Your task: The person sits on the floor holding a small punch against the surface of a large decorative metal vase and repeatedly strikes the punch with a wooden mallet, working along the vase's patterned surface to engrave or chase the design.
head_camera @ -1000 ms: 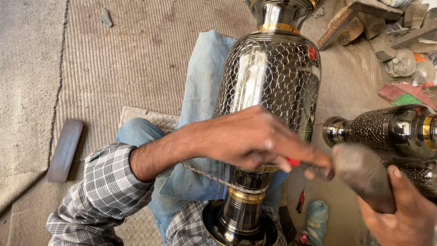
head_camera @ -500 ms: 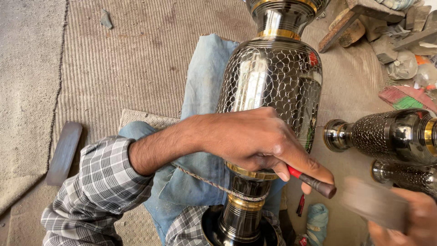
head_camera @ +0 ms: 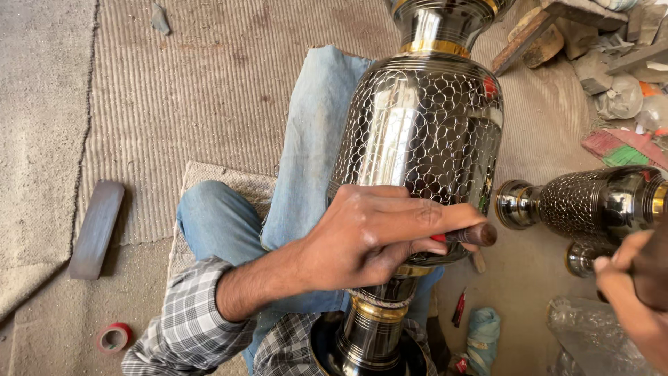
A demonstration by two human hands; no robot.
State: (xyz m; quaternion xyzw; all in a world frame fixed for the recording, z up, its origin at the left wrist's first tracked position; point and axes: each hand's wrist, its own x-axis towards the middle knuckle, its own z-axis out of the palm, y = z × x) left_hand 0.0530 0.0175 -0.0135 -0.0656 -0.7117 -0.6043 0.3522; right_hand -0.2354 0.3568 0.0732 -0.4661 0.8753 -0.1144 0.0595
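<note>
In the centre of the frame my left hand (head_camera: 369, 233) lies across the lower belly of the tall engraved metal vase (head_camera: 424, 132), fingers curled and pressed together, pinching a small chisel (head_camera: 470, 235) with a red band near its dark butt end, which pokes out to the right of the knuckles. The vase runs from the top edge down to its ringed foot at the bottom centre, resting over my blue-jeaned leg (head_camera: 299, 160), brass bands at neck and stem. At the lower right edge my right hand (head_camera: 630, 296) is partly cut off; the fingers look curled around something dark, but I cannot tell what. Just above it, two smaller engraved vases (head_camera: 591, 205) lie on their sides. Left side: flat metal bar (head_camera: 97, 228) on the ribbed mat (head_camera: 209, 90), red tape roll (head_camera: 113, 338) lower left. Wood scraps (head_camera: 536, 35) upper right.
</note>
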